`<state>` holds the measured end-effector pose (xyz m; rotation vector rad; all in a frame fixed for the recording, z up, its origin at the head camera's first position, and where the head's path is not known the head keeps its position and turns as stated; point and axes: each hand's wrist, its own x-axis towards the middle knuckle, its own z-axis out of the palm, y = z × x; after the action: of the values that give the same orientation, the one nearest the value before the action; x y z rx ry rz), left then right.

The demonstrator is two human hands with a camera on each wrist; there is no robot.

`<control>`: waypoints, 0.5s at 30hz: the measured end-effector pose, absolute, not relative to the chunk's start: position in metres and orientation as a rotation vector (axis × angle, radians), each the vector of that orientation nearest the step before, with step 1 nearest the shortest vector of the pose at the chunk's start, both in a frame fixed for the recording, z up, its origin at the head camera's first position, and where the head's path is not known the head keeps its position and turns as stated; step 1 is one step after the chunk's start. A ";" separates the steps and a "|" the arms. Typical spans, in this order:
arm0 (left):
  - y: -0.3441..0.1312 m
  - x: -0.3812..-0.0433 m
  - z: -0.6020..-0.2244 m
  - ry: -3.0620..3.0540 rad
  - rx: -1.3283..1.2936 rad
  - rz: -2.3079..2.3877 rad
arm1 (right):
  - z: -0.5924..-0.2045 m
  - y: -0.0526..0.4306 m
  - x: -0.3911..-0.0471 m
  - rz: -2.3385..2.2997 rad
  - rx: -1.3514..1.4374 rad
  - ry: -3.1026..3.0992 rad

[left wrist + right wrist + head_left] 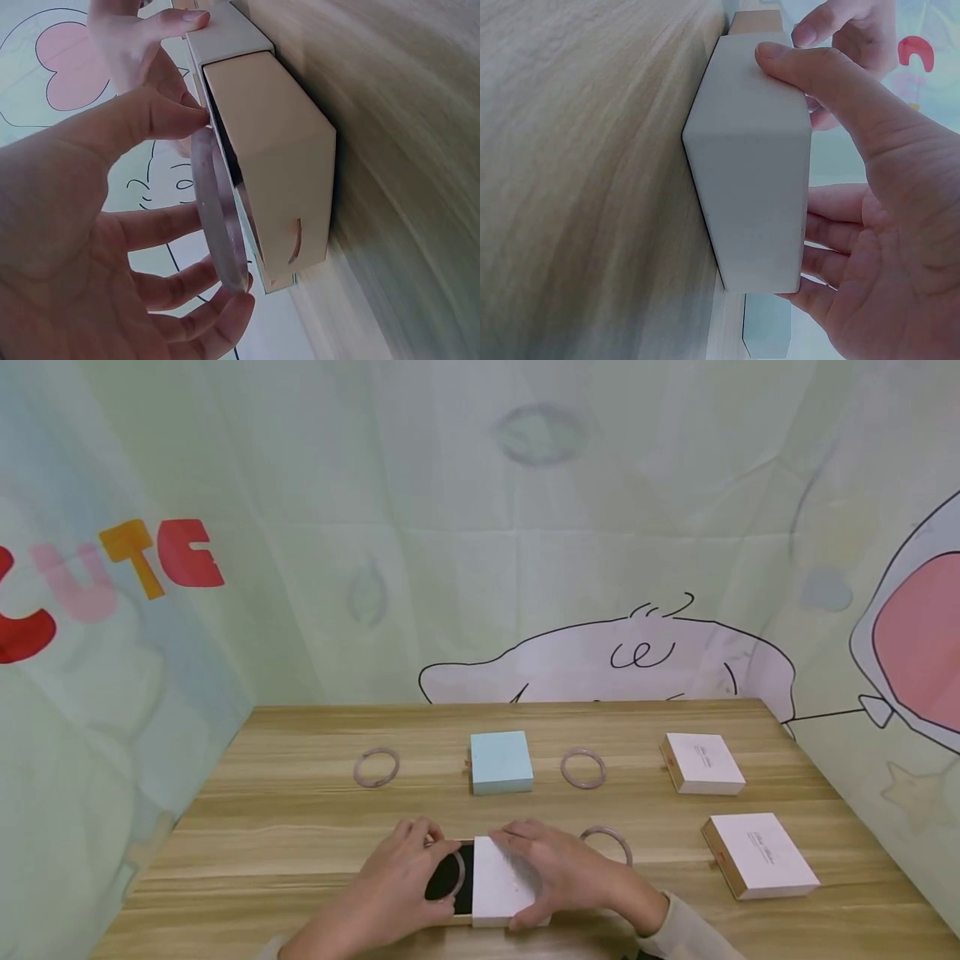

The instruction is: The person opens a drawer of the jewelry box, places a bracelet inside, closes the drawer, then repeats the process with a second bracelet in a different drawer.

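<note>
A pale purple bangle [215, 214] is pinched between the thumb and fingers of my left hand [401, 881], against or just above the black-lined drawer [467, 897] of a box. That drawer is slid part way out to the left of its white sleeve [497, 885]. My right hand [566, 870] grips the sleeve, thumb on the near side and fingers over the top and far side. In the right wrist view the thumb lies on the white box cover [742, 202]. Whether the bangle touches the lining is hard to tell.
Farther back on the wooden table [300, 835] lie a bangle [377, 767], a light blue box [501, 763] and another bangle [583, 768]. A third bangle [611, 833] is partly behind my right hand. Two white boxes, one back [703, 763] and one nearer [761, 856], sit at the right.
</note>
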<state>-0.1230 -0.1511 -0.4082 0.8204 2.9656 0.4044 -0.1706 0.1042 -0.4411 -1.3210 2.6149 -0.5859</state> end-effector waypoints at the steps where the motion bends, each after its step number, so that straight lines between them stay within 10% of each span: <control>1: -0.151 -0.124 -0.409 2.965 0.826 0.392 | -0.441 0.104 -0.171 -0.588 -1.321 2.614; 15: -0.145 -0.127 -0.412 2.976 0.895 0.330 | -0.439 0.104 -0.170 -0.600 -1.317 2.608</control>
<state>-0.1267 -0.1445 -0.4117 0.8954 2.9756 0.3301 -0.1701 0.1044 -0.4389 -1.3165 2.6079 -0.5997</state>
